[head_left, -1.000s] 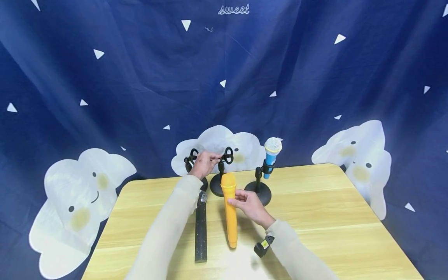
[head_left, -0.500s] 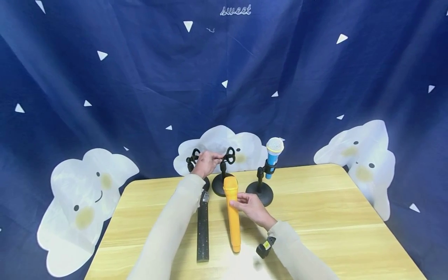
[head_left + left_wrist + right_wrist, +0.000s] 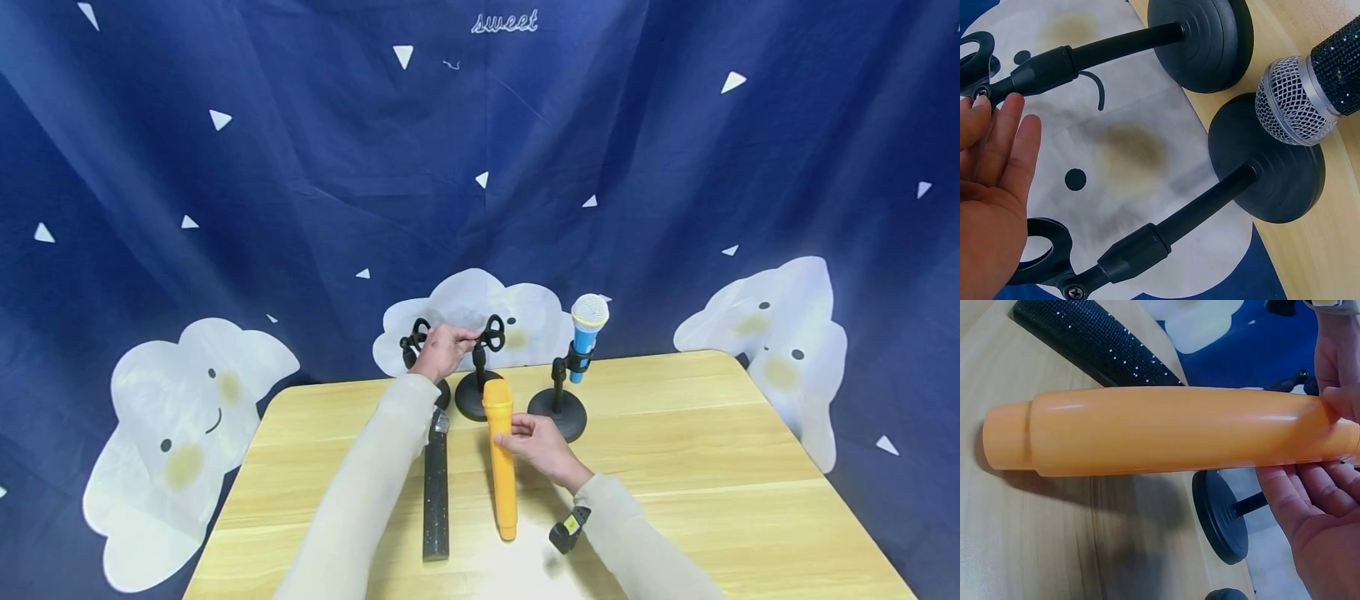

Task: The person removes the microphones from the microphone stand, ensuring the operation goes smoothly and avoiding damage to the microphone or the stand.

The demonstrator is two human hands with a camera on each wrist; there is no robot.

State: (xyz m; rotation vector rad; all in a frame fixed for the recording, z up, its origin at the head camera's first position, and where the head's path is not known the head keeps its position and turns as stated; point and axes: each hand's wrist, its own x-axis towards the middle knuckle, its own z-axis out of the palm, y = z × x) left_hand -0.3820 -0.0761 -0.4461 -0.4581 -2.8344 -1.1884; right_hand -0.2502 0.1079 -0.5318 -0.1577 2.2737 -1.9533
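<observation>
My right hand holds an orange microphone by its upper body, thumb on one side and fingers on the other. The microphone leans with its head away from me and its tail toward me. My left hand pinches the joint just below the ring clip of the middle black microphone stand; that clip holds nothing. In the left wrist view, the thumb and fingertips meet at this joint beside a screw. A second stand, its clip likewise holding nothing, stands to the left, partly behind my left hand in the head view.
A black sparkly microphone with a silver mesh head lies on the wooden table, beside my left forearm. On the right, a blue microphone sits in the clip of a third stand. A blue cloud-print curtain hangs behind.
The orange microphone has shifted slightly toward me, still in my right hand. My left hand keeps its place on the middle stand. The head view has swung a little.
</observation>
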